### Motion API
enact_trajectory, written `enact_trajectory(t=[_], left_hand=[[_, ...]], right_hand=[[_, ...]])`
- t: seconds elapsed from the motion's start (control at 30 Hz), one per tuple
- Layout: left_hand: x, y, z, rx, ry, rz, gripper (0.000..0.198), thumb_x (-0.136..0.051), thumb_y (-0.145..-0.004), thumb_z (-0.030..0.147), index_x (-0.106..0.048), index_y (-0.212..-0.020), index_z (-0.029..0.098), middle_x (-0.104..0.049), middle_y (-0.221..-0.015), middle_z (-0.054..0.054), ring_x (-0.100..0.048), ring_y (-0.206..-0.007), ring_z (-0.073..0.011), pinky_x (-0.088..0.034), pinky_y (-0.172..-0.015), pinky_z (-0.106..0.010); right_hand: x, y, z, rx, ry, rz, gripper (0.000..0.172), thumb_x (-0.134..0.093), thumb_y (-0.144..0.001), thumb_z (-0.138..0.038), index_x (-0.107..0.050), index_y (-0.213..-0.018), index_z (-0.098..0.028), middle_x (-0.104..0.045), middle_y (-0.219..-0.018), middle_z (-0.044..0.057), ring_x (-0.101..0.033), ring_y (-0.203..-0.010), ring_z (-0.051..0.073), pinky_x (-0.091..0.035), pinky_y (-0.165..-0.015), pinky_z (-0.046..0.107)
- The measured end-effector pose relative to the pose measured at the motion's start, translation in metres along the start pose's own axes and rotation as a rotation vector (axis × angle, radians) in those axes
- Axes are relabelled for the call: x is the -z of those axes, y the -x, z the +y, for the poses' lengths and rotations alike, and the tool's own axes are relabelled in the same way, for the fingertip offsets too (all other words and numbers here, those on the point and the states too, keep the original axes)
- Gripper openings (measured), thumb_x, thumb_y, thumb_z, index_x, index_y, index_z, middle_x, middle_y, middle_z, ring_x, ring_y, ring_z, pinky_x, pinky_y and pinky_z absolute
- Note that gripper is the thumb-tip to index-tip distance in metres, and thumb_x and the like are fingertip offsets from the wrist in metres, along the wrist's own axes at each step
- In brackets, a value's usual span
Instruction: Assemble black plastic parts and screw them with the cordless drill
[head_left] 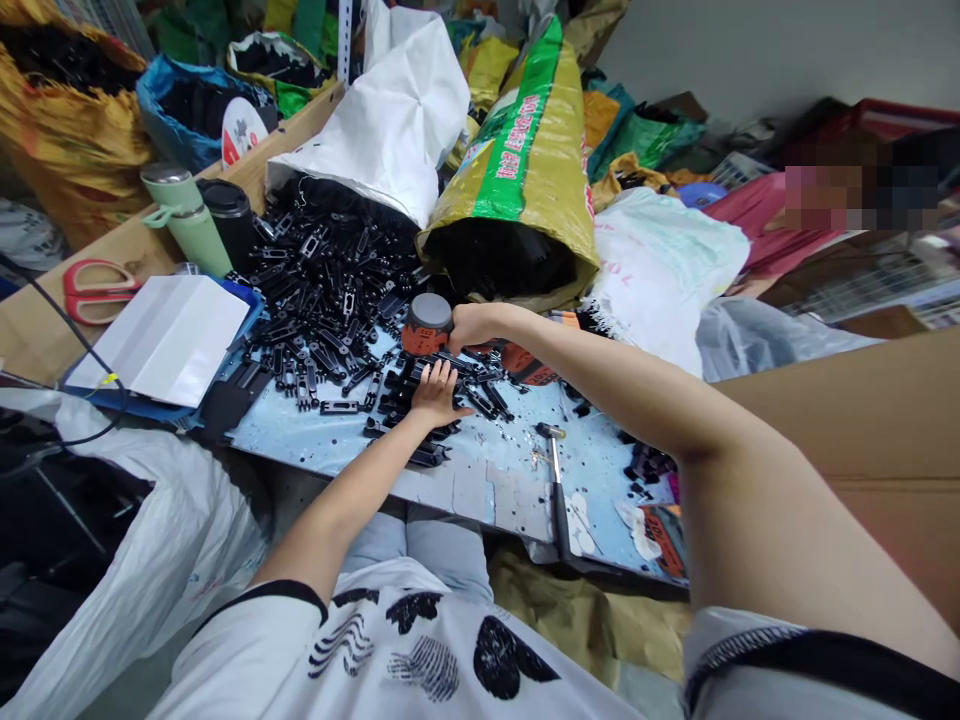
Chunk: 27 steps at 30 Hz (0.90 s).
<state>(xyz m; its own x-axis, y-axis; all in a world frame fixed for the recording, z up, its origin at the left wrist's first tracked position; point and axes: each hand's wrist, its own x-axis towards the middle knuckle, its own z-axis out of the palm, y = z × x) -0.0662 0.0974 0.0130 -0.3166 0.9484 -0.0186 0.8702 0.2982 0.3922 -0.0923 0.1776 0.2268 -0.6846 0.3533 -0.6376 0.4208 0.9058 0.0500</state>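
Observation:
My right hand (478, 326) is closed around the handle of a cordless drill (426, 328). The drill's round orange body has a grey end facing up, and its orange base shows beyond my wrist. Its tip is hidden. Just below, my left hand (437, 395) lies with fingers spread on a row of long black plastic parts (424, 452) near the table's front edge. Behind both hands spreads a heap of small black slotted pieces (322, 285). To the right, a hammer (556, 480) with a dark handle lies on the blue tabletop (300, 440).
A white sack (397, 110) and a yellow-green sack (517, 170) open onto the table. At left are red-handled scissors (97, 292), a green bottle (187, 220) and white paper (161, 335). Cardboard (862, 420) stands at right. Another person's red sleeve (757, 215) shows beyond.

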Motion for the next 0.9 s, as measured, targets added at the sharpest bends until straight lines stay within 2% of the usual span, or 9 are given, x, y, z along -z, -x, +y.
enact_trajectory(t=[0.13,0.3,0.4,0.6,0.8,0.9], left_hand=[[0.006,0.035,0.011,0.038,0.026,0.020,0.090,-0.024,-0.083,0.071,-0.026,-0.143,0.005,-0.016,-0.153,-0.019,-0.005,-0.143,-0.0297,-0.005,-0.116,-0.049],[0.002,0.075,0.018,0.047,0.049,0.024,0.093,-0.022,-0.081,0.075,-0.025,-0.144,0.006,-0.020,-0.152,-0.019,-0.009,-0.142,-0.0308,-0.005,-0.116,-0.050],[0.002,0.080,0.017,0.016,0.051,0.016,0.091,-0.022,-0.082,0.074,-0.022,-0.145,0.007,-0.018,-0.153,-0.018,-0.008,-0.143,-0.0305,-0.004,-0.116,-0.051],[0.002,0.080,0.015,0.003,0.032,0.072,0.094,-0.020,-0.081,0.076,-0.028,-0.143,0.004,-0.022,-0.151,-0.019,-0.013,-0.141,-0.0319,-0.007,-0.115,-0.050],[-0.001,0.082,0.017,-0.001,0.041,0.088,0.089,-0.023,-0.083,0.073,-0.027,-0.143,0.008,-0.027,-0.150,-0.017,-0.025,-0.137,-0.0326,-0.017,-0.112,-0.049],[0.000,0.083,0.016,-0.006,0.048,0.083,0.086,-0.022,-0.084,0.072,-0.026,-0.144,0.010,-0.030,-0.149,-0.016,-0.024,-0.138,-0.0311,-0.019,-0.111,-0.048]], right_hand=[[-0.008,0.014,-0.003,0.041,-0.044,0.028,0.018,-0.063,-0.062,-0.027,-0.066,-0.069,-0.010,-0.055,-0.052,0.003,-0.055,-0.052,0.016,-0.041,-0.048,0.025],[-0.018,0.023,-0.017,0.077,-0.082,-0.052,0.018,-0.066,-0.061,-0.027,-0.065,-0.069,-0.011,-0.056,-0.053,0.002,-0.054,-0.050,0.015,-0.041,-0.047,0.025],[-0.023,0.024,-0.026,0.067,-0.048,-0.061,0.019,-0.066,-0.060,-0.026,-0.065,-0.071,-0.011,-0.057,-0.055,0.002,-0.055,-0.050,0.015,-0.041,-0.047,0.026],[-0.033,0.044,-0.032,0.103,0.007,0.030,0.021,-0.066,-0.061,-0.030,-0.066,-0.071,-0.012,-0.060,-0.059,0.004,-0.056,-0.053,0.015,-0.040,-0.048,0.025],[-0.045,0.053,-0.046,0.095,0.027,-0.097,0.022,-0.062,-0.064,-0.028,-0.068,-0.074,-0.010,-0.062,-0.060,0.006,-0.056,-0.052,0.015,-0.040,-0.048,0.025],[-0.046,0.064,-0.053,0.114,0.113,-0.018,0.025,-0.064,-0.063,-0.030,-0.069,-0.078,-0.010,-0.062,-0.062,0.007,-0.058,-0.060,0.017,-0.039,-0.052,0.025]])
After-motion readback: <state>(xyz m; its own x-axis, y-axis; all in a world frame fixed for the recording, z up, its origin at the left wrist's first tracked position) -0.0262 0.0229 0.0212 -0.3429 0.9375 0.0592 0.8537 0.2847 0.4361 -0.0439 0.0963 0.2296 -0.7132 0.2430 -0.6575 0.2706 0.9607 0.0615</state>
